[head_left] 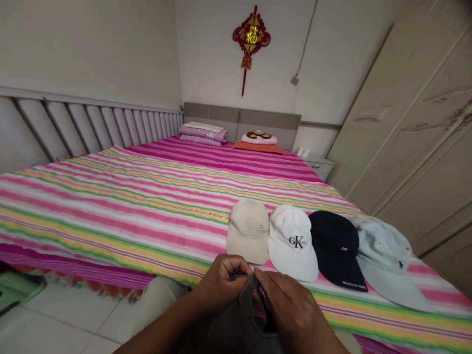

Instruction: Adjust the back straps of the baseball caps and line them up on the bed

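Close to my body, at the bottom of the head view, I hold a dark grey cap [234, 327]. A curved gap, which looks like its back opening, faces up between my hands. My left hand [221, 280] pinches the strap end at that gap. From the other side my right hand [289, 302] is closed on the strap, fingertips nearly touching the left ones. Just beyond, in a row on the bed, lie a beige cap [248, 228], a white cap with black letters [293, 241], a navy cap [337, 246] and a pale blue-white cap [385, 246].
A striped sheet [121, 206] covers the bed. Folded purple bedding [202, 135] and a pink and orange stack [258, 142] lie by the headboard [265, 120]. A slatted rail [92, 118] runs along the left, a wardrobe [416, 132] stands right, and a green stool [22, 290] lower left.
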Demonstrator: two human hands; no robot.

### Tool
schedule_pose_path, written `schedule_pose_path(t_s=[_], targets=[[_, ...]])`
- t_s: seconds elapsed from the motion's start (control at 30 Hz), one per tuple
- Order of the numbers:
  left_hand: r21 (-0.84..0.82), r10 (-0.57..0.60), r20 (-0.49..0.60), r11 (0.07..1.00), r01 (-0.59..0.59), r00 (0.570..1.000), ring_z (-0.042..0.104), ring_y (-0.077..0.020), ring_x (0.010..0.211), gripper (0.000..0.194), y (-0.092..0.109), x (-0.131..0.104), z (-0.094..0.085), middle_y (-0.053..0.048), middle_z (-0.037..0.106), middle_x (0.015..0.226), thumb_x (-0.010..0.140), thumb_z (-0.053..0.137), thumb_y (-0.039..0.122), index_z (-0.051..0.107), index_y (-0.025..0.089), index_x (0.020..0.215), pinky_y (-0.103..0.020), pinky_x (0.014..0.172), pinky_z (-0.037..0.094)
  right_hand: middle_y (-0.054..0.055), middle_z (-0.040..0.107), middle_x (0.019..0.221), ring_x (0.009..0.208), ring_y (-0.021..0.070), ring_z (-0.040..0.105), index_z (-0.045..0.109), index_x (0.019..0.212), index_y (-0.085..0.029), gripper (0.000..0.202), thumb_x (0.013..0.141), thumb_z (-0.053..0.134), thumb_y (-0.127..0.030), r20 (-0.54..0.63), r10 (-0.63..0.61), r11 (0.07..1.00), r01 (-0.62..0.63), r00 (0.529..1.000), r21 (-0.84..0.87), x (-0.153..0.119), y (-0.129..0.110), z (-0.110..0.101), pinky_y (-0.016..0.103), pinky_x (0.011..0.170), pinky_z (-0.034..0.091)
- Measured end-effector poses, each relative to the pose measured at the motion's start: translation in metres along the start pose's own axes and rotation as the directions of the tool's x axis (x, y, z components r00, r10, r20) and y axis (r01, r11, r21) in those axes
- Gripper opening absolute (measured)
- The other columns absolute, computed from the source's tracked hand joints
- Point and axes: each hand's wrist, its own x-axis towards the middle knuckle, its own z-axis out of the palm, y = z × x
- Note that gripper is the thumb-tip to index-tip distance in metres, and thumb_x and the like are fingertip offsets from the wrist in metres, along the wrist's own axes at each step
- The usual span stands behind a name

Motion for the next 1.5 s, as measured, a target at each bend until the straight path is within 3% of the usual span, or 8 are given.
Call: schedule_pose_path(t_s=[0.17,0.37,0.6,0.77,0.93,1.2,1.4,1.5], targets=[[0.098,0.131,0.019,0.986,-0.132,0.991,0.041,-0.0062,0.051,0.01,-0.001,0.001,0.002,0.003,0.051,0.054,0.066,0.059,0.02,0.057,0.012,0.06,-0.018,0.05,0.032,0.008,0.065,0.072,0.062,0.0169,0.059,0.06,0.089,-0.014,0.019,0.08,0.043,-0.012,0.006,0.297,0.914,-0.286,0.955,0.288,0.01,-0.001,0.002,0.027,0.055,0.047],[0.051,0.214,0.041,0.975,-0.216,0.976,0.042,-0.0069,0.052,0.012,-0.003,0.001,0.003,0.002,0.053,0.055,0.068,0.058,0.022,0.054,0.013,0.06,-0.018,0.052,0.033,0.0,0.055,0.052,0.043,0.0098,0.048,0.056,0.083,-0.013,0.019,0.078,0.047,-0.029,0.502,0.722,-0.089,-0.657,0.475,0.749,0.014,-0.001,0.01,0.02,0.042,0.039],[0.033,0.115,0.062,0.993,-0.117,0.991,0.04,-0.0071,0.051,0.013,0.0,-0.002,0.005,0.002,0.051,0.054,0.066,0.061,0.024,0.056,0.013,0.059,-0.019,0.05,0.031,0.008,0.063,0.087,0.075,0.0181,0.058,0.062,0.09,-0.02,0.018,0.074,0.053,-0.02,0.124,0.515,0.628,-0.472,0.848,0.618,0.008,0.0,-0.008,0.031,0.068,0.046],[-0.17,0.109,0.098,0.981,-0.091,0.989,0.042,-0.0072,0.053,0.019,-0.002,-0.001,0.004,0.002,0.053,0.057,0.064,0.065,0.031,0.056,0.014,0.062,-0.02,0.053,0.032,0.0,0.056,0.06,0.056,0.0132,0.05,0.052,0.077,-0.019,0.026,0.083,0.042,-0.041,0.343,0.783,0.022,-0.574,0.519,0.818,0.01,0.001,0.001,0.025,0.055,0.042],[-0.349,-0.003,0.103,0.936,0.04,0.995,0.045,-0.0065,0.049,0.02,-0.004,-0.001,-0.003,0.001,0.055,0.056,0.061,0.069,0.028,0.058,0.013,0.066,-0.018,0.049,0.032,-0.004,0.05,0.052,0.046,0.008,0.04,0.051,0.065,-0.015,0.032,0.068,0.063,-0.045,0.631,0.501,-0.17,-0.647,0.593,0.743,0.007,0.003,0.004,0.02,0.045,0.031],[-0.669,0.121,-0.059,0.732,-0.129,0.991,0.051,-0.0087,0.051,0.018,-0.003,0.0,-0.016,0.001,0.058,0.061,0.064,0.068,0.027,0.054,0.015,0.065,-0.019,0.048,0.038,-0.007,0.041,0.051,0.044,0.0064,0.033,0.048,0.061,-0.018,0.027,0.06,0.072,-0.029,0.528,0.783,-0.492,-0.191,0.329,0.849,0.008,0.018,0.008,0.017,0.042,0.03],[-0.598,-0.032,-0.189,0.796,-0.089,0.981,0.048,-0.0056,0.046,0.018,0.005,0.009,-0.017,0.003,0.056,0.056,0.065,0.068,0.025,0.054,0.014,0.068,-0.017,0.047,0.038,0.0,0.058,0.064,0.053,0.0093,0.048,0.06,0.073,-0.015,0.033,0.058,0.072,-0.042,0.69,0.453,-0.497,-0.483,0.565,0.721,0.009,0.008,-0.003,0.019,0.05,0.037],[-0.527,-0.066,-0.13,0.85,-0.013,0.989,0.047,-0.0054,0.044,0.02,-0.001,0.014,-0.022,0.003,0.054,0.052,0.064,0.069,0.027,0.054,0.014,0.068,-0.016,0.046,0.036,-0.001,0.061,0.063,0.052,0.0097,0.052,0.065,0.077,-0.013,0.032,0.051,0.077,-0.025,0.795,0.193,-0.464,-0.66,0.576,0.591,0.008,-0.001,-0.003,0.019,0.049,0.036]])
